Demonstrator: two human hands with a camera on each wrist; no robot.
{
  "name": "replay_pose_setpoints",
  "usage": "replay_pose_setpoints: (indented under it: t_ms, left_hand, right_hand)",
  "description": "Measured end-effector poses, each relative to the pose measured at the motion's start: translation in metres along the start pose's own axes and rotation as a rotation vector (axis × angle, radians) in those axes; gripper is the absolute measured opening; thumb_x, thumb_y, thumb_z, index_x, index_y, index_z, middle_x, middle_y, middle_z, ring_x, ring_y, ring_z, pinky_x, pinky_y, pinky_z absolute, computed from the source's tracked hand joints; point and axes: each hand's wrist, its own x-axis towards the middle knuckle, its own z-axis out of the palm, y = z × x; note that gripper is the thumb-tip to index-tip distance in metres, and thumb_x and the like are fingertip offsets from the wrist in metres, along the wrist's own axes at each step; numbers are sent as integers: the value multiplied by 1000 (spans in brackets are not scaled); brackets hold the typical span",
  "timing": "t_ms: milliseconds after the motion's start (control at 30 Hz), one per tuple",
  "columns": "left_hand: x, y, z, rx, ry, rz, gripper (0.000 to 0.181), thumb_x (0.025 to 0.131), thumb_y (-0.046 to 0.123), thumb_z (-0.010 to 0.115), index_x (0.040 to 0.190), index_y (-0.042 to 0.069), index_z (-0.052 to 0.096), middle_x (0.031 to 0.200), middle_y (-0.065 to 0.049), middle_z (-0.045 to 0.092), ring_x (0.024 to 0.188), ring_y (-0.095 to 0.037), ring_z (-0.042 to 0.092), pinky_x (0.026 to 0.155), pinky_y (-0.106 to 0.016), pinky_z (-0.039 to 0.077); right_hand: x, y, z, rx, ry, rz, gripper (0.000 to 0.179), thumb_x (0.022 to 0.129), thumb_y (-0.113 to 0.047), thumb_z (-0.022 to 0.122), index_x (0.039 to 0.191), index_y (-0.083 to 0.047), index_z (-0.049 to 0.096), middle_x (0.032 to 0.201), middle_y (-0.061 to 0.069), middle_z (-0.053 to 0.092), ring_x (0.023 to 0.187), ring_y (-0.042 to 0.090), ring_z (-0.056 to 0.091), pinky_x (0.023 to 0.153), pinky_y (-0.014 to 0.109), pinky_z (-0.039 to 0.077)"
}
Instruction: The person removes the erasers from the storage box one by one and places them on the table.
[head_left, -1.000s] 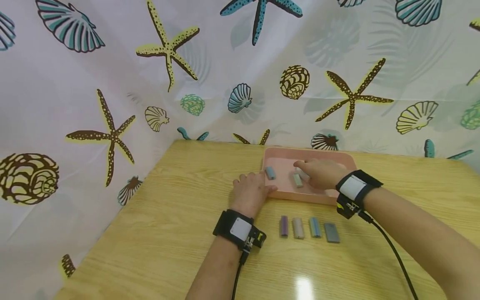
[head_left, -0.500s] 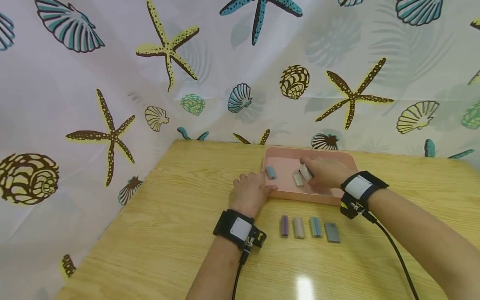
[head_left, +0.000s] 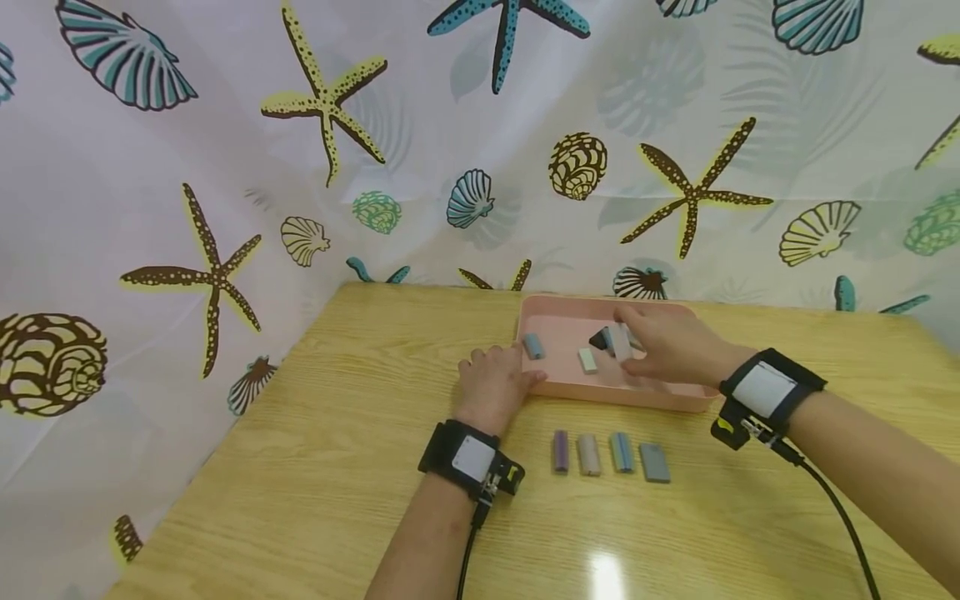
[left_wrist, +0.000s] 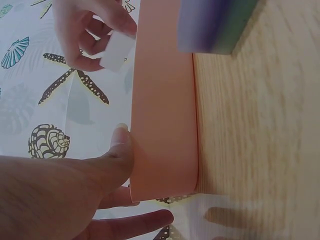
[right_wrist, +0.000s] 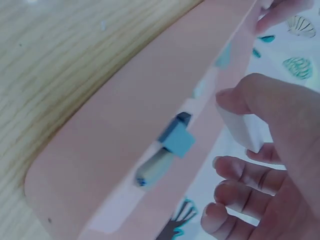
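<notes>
My right hand (head_left: 667, 342) pinches a white eraser (right_wrist: 242, 127) between thumb and fingers, low over the pink tray (head_left: 615, 398). The other fingers are loosely bent in the right wrist view. At the tray's front left corner my left hand (head_left: 491, 387) holds on, its thumb at the front rim and its fingers along the left side. A blue eraser (head_left: 532, 346) and a pale green one (head_left: 587, 360) lie inside. Beside the held eraser a dark block (head_left: 600, 338) shows; a blue block (right_wrist: 178, 140) and a cream one (right_wrist: 154, 167) appear in the right wrist view.
In front of the tray stands a row of erasers: purple (head_left: 561, 452), beige (head_left: 588, 455), blue striped (head_left: 622, 452) and grey (head_left: 655, 462). A shell-patterned cloth (head_left: 420, 150) hangs behind the wooden table (head_left: 360, 417). Cables trail from both wrist cameras.
My right hand has drawn back to the right with the white eraser, uncovering the dark block in the tray. The left hand keeps its place at the corner; the head view has shifted slightly.
</notes>
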Motion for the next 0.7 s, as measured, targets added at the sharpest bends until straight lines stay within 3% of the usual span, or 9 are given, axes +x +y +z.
replay_pose_setpoints:
  t_ms: [100, 167, 267, 367, 500, 567, 700]
  left_hand:
    - [0, 0, 0, 2, 9, 7, 56, 82, 56, 54, 120, 16, 57, 93, -9, 65, 83, -27, 56, 73, -45, 47]
    - [-1, 0, 0, 0, 14, 11, 55, 82, 56, 54, 119, 15, 57, 92, -9, 65, 83, -27, 56, 73, -45, 47]
    - [-1, -1, 0, -4, 19, 15, 53, 83, 55, 55, 117, 14, 58, 90, -10, 65, 82, -28, 56, 71, -45, 47]
    - [-1, -1, -1, 1, 20, 17, 53, 83, 55, 55, 116, 14, 58, 89, -10, 65, 81, -28, 56, 70, -45, 47]
    - [-1, -1, -1, 16, 23, 20, 55, 83, 56, 54, 118, 15, 57, 89, -10, 65, 80, -28, 56, 70, -45, 47]
    - [-1, -1, -1, 19, 26, 22, 55, 83, 56, 54, 119, 15, 57, 88, -10, 65, 80, -28, 57, 70, -45, 47]
    - [-1, -1, 0, 10, 23, 19, 54, 83, 55, 55, 118, 14, 58, 88, -10, 65, 80, -28, 56, 70, -45, 47]
  right_hand:
    - [-8, -6, -10, 13, 19, -31, 52, 71, -29, 76, 109, -9, 46, 95, 6, 58, 64, 8, 50, 54, 29, 44]
    - [-16, -10, -16, 31, 4, -28, 53, 71, -30, 76, 109, -10, 45, 99, 7, 58, 61, 8, 49, 50, 28, 42]
    - [-29, -16, -22, 28, -31, -20, 53, 72, -32, 74, 111, -11, 44, 85, 3, 57, 46, 5, 39, 39, 24, 32]
    - [-41, -21, -25, 3, -60, -22, 53, 74, -34, 73, 112, -12, 44, 83, 0, 56, 38, 5, 28, 36, 23, 25]
    - [-55, -27, -28, -23, -85, -29, 51, 73, -33, 73, 111, -14, 45, 85, -4, 51, 39, 3, 28, 37, 22, 24]
    - [-61, -30, -29, -36, -101, -34, 51, 70, -34, 74, 109, -15, 46, 76, -7, 44, 40, 3, 27, 38, 22, 23]
    - [-73, -36, -31, -36, -143, -49, 52, 67, -37, 75, 104, -15, 47, 75, -9, 43, 43, 3, 29, 39, 22, 25]
